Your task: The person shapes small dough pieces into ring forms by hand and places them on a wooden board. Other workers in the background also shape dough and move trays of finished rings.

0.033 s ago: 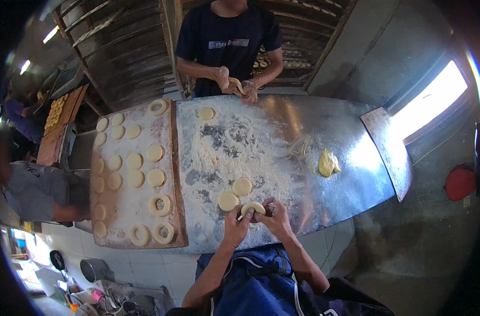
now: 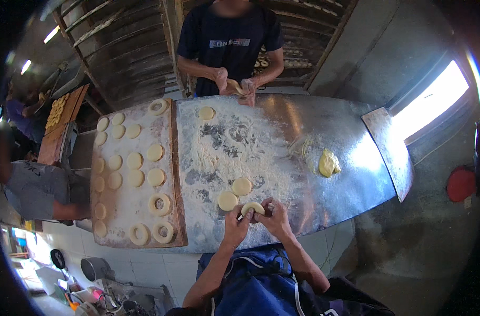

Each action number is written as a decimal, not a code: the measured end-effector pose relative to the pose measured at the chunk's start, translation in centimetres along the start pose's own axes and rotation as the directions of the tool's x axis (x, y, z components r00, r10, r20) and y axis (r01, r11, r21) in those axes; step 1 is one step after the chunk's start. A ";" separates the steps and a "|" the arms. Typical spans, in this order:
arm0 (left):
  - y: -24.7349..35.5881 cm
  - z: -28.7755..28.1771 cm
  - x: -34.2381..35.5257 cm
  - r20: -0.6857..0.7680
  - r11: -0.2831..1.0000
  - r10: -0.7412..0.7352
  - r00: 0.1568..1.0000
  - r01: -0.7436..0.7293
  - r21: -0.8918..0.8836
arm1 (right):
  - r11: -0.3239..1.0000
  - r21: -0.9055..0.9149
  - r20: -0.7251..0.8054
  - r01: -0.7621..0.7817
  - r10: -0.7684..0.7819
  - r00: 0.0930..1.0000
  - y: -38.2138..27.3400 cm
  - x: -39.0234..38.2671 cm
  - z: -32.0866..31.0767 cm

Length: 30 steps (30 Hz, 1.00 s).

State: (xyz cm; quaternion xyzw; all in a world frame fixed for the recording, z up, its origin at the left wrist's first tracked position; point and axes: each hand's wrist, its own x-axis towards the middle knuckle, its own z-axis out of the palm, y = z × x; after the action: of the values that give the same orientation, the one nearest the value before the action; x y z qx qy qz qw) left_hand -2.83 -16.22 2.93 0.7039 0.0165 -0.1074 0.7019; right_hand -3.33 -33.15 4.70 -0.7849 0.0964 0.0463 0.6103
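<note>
Near the front edge of the floured metal table (image 2: 329,203), my left hand (image 2: 236,224) and my right hand (image 2: 274,218) grip one pale dough ring (image 2: 257,205) between them, fingers curled around its rim. Just beyond my hands lie two flat dough discs (image 2: 228,201), one a little farther back to the right. A yellow lump of soft dough (image 2: 328,163) sits on the metal to the right. To the left, a floured wooden board (image 2: 103,240) holds several dough discs and rings. Another disc (image 2: 206,112) lies at the far side.
Across the table a person (image 2: 226,45) holds another dough piece (image 2: 234,86) in both hands. A person in grey (image 2: 37,187) stands at the left; another (image 2: 19,110) is beside a board (image 2: 76,100) behind. A metal panel (image 2: 386,152) edges the table's right end; pots (image 2: 96,268) stand below left.
The hands of the person across the table have shifted very slightly with their dough piece. My hands and the dough ring look the same.
</note>
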 end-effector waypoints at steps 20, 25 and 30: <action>1.7 -0.3 1.3 0.132 0.849 -0.003 0.991 0.072 -0.524 | 0.933 0.228 0.110 -0.279 0.260 0.959 0.1 3.6 0.9; 1.5 -0.7 2.3 -0.186 0.943 0.077 0.980 -0.132 -0.305 | 0.633 0.723 0.377 -0.276 -0.028 0.926 -0.8 3.8 2.0; 0.3 -1.9 2.8 -0.253 0.800 0.537 0.805 -0.391 0.455 | 0.916 0.350 0.134 -0.195 0.157 0.978 -1.7 3.1 5.7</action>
State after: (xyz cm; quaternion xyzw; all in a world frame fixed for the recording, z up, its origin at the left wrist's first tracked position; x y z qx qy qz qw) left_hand 0.20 -14.66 2.71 0.8153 -0.0492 0.2041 0.5397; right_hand 0.27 -27.52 4.25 -0.6438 0.1420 0.1231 0.7417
